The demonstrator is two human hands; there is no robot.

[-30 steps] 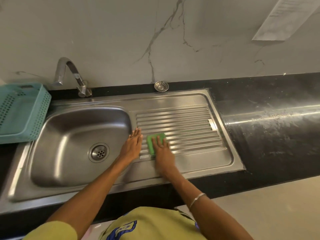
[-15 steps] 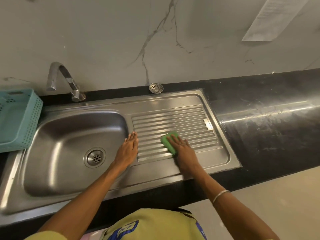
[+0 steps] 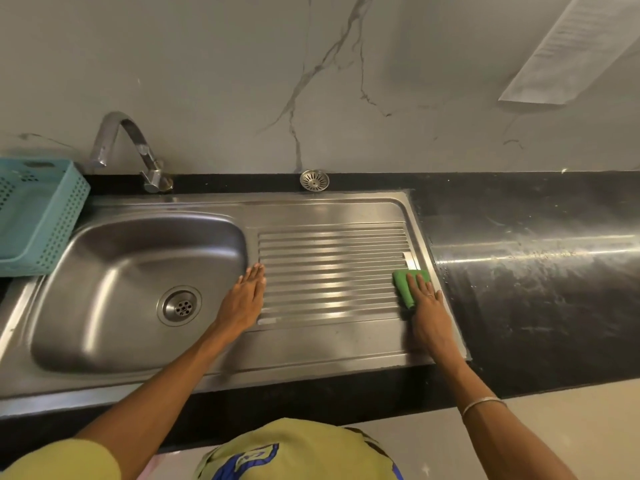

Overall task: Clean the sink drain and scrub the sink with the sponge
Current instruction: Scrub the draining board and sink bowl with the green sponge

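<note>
With her fingers laid flat and close together, the right hand (image 3: pixel 427 306) presses down on the green sponge (image 3: pixel 407 284), pinning it rather than clutching it, at the right end of the ribbed drainboard (image 3: pixel 329 268), just beside the raised rim. A thin bangle (image 3: pixel 483 405) circles that wrist. The left hand (image 3: pixel 244 299) rests palm down, fingers straight and together, holding nothing, on the strip between the drainboard and the basin (image 3: pixel 138 282). The drain (image 3: pixel 180 304) sits in the basin floor, its strainer holes showing, well apart from the sponge. Behind the sink, a loose strainer (image 3: pixel 314 180) lies on the black counter (image 3: pixel 519 271) against the wall, and the tap (image 3: pixel 131 150) arches over the basin's back corner. A teal basket (image 3: pixel 48 216) stands at the far left.
</note>
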